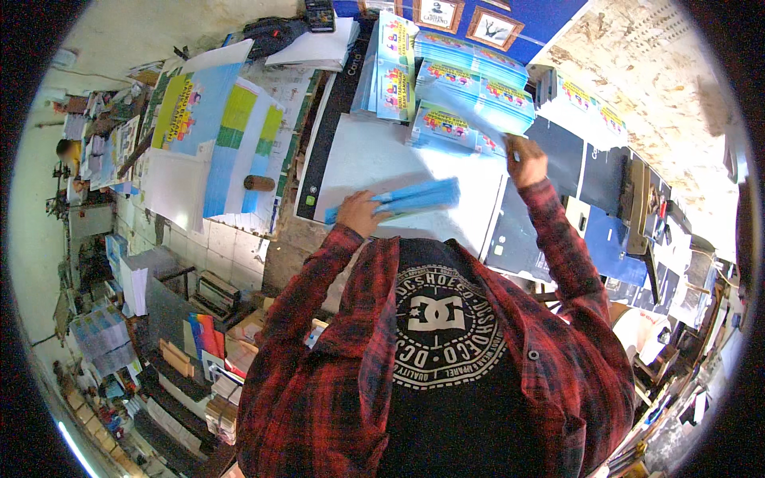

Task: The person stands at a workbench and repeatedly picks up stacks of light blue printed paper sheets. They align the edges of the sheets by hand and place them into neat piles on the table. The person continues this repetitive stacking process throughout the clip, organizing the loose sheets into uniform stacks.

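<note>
The blue leaflet bundle lies on the white sheet at the near edge of the worktop, with the left hand closed around its left end. It looks light, thin and floppy, likely to fan or slip, so it is best pinched across its short end. The right hand is clamped on one leaflet lifted off the far stacks. Open room lies between bundle and stacks.

At frame centre a sky-blue folded bundle of sheets lies on a white sheet, blue leaflets with yellow-and-pink print are stacked above it, a blue, yellow and green striped print sits upper left, and red-and-black plaid sleeves fill the lower frame
</note>
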